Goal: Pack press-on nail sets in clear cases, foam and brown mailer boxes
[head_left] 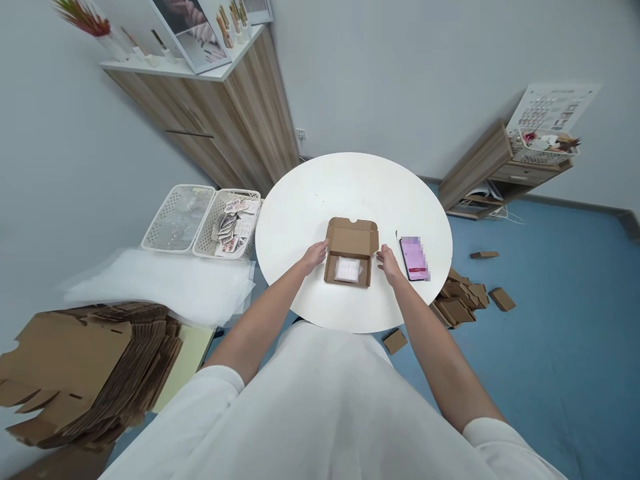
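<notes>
An open brown cardboard box point(329, 270) lies on the round white table point(350, 180), its lid raised on the far side. Inside it rests a small white packet point(347, 269) in clear wrapping. My left hand point(315, 256) is at the box's left side, fingers stretched toward it; whether they touch the cardboard I cannot tell. Just off the right side, my right hand point(389, 261) has its fingers apart and holds nothing. Close to that hand, a phone point(414, 259) with a pink, partly blurred screen lies on the table.
Left of the table stand a basket of printed cards point(233, 223), a basket of clear bags point(181, 217), white sheets point(170, 283) and stacked flat cardboard point(90, 360). Folded boxes point(457, 299) pile on the floor at right. Cabinets point(220, 113) stand behind.
</notes>
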